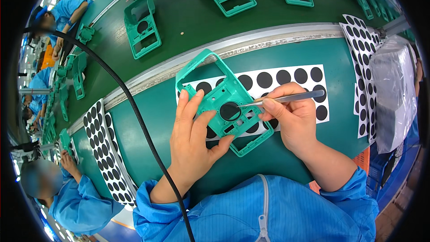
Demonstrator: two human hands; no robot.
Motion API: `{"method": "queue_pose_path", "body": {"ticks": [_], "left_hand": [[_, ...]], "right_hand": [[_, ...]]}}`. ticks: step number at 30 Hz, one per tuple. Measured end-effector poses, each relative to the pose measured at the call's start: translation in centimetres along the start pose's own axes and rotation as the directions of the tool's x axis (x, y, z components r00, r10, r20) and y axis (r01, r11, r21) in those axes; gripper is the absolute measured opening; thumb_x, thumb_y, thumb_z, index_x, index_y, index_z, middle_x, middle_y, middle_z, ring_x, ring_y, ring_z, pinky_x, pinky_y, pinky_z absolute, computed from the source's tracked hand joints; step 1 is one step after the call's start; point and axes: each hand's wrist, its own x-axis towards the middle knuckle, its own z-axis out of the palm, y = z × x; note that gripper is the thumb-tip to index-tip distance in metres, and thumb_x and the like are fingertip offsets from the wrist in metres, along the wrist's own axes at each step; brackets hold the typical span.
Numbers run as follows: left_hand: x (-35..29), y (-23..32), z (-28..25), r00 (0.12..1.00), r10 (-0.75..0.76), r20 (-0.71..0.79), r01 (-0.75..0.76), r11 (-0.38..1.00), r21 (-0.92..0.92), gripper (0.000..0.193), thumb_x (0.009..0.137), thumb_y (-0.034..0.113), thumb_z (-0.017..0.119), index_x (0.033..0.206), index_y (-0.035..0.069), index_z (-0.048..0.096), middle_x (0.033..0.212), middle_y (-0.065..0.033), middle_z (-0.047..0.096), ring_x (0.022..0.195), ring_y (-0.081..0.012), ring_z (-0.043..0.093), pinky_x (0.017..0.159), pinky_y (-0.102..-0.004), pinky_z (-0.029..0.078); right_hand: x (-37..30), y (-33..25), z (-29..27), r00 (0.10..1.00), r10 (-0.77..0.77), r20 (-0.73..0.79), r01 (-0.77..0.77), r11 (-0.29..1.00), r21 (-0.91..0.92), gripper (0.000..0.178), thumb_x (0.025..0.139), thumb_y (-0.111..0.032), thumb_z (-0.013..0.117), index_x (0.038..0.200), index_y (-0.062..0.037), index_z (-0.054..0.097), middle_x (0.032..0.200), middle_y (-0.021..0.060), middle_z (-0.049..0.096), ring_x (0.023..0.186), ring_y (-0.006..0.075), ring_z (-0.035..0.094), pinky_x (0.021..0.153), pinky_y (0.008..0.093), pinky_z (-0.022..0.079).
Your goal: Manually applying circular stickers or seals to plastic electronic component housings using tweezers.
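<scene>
My left hand (190, 139) steadies the green plastic frame (224, 103); my right hand (291, 116) pinches steel tweezers (282, 99), tips at its round black disc (230, 110).

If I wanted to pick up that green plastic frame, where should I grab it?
Probably by its long outer side rails, thumb on one and fingers on the other, coming from the left as the left hand does. The frame lies flat and is mostly openings, so the rim is the solid part. Keep off the middle round hole, where the tweezers in the right hand work on a black disc.
</scene>
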Motion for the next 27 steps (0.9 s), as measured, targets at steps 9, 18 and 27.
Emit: {"method": "queue_pose_path", "body": {"ticks": [9,18,27], "left_hand": [[0.04,0.02,-0.02,1.000,0.000,0.011,0.000,1.000,0.007,0.045,0.059,0.017,0.079,0.096,0.003,0.058,0.126,-0.0201,0.044,0.121,-0.0440,0.037,0.087,-0.0438,0.045],[0.02,0.18,-0.17,0.998,-0.001,0.062,-0.002,0.999,0.050,0.049,0.061,0.019,0.078,0.107,0.011,0.062,0.129,-0.0199,0.041,0.121,-0.0450,0.036,0.088,-0.0449,0.044],[-0.05,0.16,-0.07,0.995,0.016,0.094,-0.026,0.994,0.108,0.051,0.063,0.021,0.075,0.111,0.012,0.061,0.133,-0.0204,0.036,0.122,-0.0455,0.034,0.089,-0.0451,0.044]], "right_hand": [[-0.06,-0.14,0.26,1.000,0.019,-0.021,-0.020,0.999,-0.033,0.009,0.083,0.001,0.059,0.090,0.0010,0.054,0.080,0.0071,0.059,0.068,0.0084,0.059,0.060,0.0186,0.051],[-0.25,-0.17,0.50,1.000,0.008,-0.024,-0.010,0.997,-0.070,0.011,0.082,0.001,0.060,0.090,-0.0003,0.053,0.078,0.0053,0.058,0.067,0.0074,0.058,0.059,0.0182,0.048],[-0.35,-0.07,0.63,0.999,-0.051,-0.015,0.049,0.991,-0.127,0.012,0.082,0.000,0.061,0.091,-0.0002,0.054,0.079,0.0054,0.057,0.066,0.0072,0.057,0.056,0.0177,0.046]]}}
